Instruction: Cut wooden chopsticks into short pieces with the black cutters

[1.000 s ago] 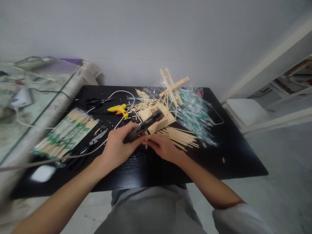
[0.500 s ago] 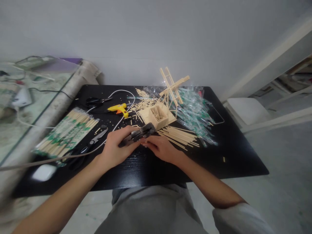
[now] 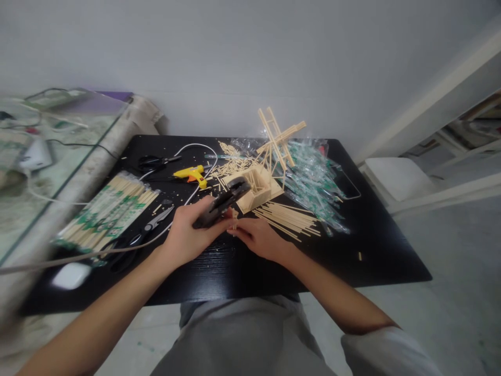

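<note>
My left hand (image 3: 187,233) is closed around a pair of black cutting pliers (image 3: 224,201), whose handles stand apart and point up and to the right. My right hand (image 3: 258,238) pinches a short wooden stick (image 3: 235,219) upright right under the pliers' jaws, near the middle of the black table (image 3: 376,245). Just behind them stands a small open wooden box (image 3: 256,187) with a windmill-like stick frame (image 3: 277,137) rising from it.
Loose bamboo sticks (image 3: 287,218) lie right of the hands, empty clear wrappers (image 3: 313,180) behind. A yellow glue gun (image 3: 190,175) with a white cable, black scissors (image 3: 153,163), more pliers (image 3: 154,222) and wrapped chopstick packs (image 3: 107,209) lie to the left. A glass case (image 3: 47,156) flanks the table.
The pliers' handles closed and dropped low half a second ago, and now stand raised and apart again. My right hand stays at the stick.
</note>
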`<state>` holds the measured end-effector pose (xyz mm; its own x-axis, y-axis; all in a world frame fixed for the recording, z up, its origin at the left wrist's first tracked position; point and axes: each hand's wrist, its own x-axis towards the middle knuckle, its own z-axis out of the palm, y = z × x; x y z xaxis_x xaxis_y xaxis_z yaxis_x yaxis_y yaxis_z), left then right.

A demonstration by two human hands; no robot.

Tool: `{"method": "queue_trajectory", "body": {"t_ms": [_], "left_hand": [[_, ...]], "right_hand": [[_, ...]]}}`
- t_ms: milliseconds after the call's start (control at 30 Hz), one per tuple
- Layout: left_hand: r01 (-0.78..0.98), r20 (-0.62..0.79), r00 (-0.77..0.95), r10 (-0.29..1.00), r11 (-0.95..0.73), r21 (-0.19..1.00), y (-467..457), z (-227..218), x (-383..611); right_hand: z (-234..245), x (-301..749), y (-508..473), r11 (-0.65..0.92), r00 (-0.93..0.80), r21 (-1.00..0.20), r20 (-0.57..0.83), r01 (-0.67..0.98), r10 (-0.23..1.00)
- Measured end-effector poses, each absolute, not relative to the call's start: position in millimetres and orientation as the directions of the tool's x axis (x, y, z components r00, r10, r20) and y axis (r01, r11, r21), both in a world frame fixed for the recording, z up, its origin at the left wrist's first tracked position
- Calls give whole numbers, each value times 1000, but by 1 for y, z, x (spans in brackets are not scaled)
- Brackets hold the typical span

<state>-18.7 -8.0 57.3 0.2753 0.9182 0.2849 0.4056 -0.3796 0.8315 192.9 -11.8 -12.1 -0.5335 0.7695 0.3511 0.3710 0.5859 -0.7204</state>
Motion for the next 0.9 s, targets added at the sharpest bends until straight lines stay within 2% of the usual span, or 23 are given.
{"method": "queue_trajectory", "body": {"t_ms": [333,533,900], "left_hand": [[356,247,215,945,-311,881,-9,62,-16],[332,214,251,944,-291,897,-10,65,-15],[339,135,247,960,-216,916,-7,75,-14]], "right_hand": [[-17,191,-14,579,-544,-717,329,388,772],[-16,191,-15,580,-555,-694,305,427,774],[-21,191,-12,595,-546,-701,343,392,764]]}}
